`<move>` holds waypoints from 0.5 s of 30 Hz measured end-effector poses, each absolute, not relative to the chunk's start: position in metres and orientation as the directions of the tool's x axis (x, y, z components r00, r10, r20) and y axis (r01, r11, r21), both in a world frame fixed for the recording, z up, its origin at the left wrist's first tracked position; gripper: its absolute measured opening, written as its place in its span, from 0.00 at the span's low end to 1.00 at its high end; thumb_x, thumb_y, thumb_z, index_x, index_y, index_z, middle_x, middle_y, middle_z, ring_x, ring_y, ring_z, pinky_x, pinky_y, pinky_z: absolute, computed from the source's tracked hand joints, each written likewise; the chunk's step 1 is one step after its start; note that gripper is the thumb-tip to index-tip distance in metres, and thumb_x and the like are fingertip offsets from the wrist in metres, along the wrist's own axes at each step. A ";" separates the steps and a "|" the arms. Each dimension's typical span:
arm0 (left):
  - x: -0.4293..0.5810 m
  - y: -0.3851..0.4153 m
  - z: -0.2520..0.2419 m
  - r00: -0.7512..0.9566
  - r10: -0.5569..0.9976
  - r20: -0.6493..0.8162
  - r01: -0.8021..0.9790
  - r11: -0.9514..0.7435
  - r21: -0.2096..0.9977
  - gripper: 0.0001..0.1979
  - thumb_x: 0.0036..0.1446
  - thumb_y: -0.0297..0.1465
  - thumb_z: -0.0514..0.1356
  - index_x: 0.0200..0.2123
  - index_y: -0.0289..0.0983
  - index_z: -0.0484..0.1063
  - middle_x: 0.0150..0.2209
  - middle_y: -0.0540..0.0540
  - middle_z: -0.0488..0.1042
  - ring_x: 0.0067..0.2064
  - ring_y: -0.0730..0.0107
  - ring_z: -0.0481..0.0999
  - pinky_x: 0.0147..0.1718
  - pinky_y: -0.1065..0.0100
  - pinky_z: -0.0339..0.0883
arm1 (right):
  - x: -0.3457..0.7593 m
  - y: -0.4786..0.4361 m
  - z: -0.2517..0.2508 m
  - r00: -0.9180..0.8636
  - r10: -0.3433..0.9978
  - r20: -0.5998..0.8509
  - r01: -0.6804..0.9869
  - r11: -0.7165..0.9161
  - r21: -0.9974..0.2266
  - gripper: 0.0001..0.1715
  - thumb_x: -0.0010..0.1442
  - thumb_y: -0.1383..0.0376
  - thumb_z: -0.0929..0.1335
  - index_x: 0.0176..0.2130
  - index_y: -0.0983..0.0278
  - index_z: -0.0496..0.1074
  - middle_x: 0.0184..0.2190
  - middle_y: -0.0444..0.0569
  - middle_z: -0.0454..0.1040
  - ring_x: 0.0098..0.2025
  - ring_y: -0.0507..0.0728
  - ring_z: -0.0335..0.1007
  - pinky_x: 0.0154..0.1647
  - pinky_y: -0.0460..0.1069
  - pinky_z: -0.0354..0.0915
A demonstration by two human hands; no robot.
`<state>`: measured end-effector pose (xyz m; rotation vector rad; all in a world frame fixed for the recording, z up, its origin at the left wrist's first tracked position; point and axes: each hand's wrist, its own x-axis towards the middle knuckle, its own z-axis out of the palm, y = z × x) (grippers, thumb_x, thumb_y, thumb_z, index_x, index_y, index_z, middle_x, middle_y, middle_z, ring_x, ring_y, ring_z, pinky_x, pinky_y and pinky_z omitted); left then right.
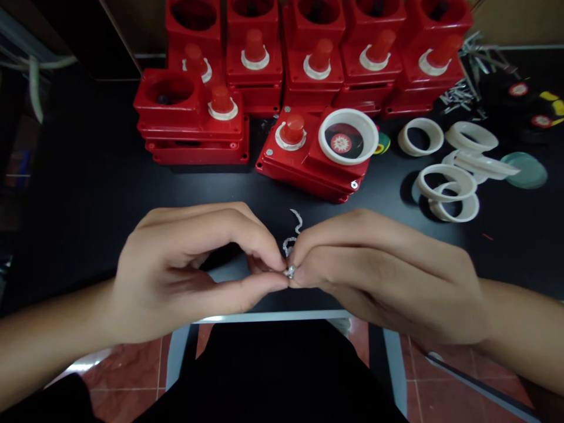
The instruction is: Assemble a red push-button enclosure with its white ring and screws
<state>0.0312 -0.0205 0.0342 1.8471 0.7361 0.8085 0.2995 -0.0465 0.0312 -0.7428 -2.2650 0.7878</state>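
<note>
Close to the table's front edge, my left hand (207,264) and my right hand (379,276) meet fingertip to fingertip. Both are closed in a pinch on a small silvery metal piece (290,271), mostly covered by the fingers. A thin, pale, chain-like strand (296,220) curls out behind the fingertips; whether it joins the metal piece I cannot tell. Just beyond the hands lies a red housing (308,170) with a red cap (292,129) in a white collar. A white ring (369,138) sits on it, around a dark round window.
Several similar red housings (189,123) line the back of the black table (211,185). To the right lie loose white rings (420,151), a pale green glass disc (531,171), scattered screws (462,94) and black-and-yellow tools (553,106).
</note>
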 end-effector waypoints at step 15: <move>0.027 -0.020 0.040 0.628 0.738 0.246 0.219 -0.471 0.855 0.09 0.68 0.22 0.73 0.46 0.43 0.87 0.38 0.49 0.88 0.38 0.65 0.88 0.34 0.67 0.83 | 0.299 -0.047 0.018 -0.606 0.644 0.468 0.278 0.722 -0.634 0.13 0.73 0.77 0.75 0.54 0.66 0.82 0.53 0.47 0.86 0.53 0.50 0.86 0.62 0.42 0.79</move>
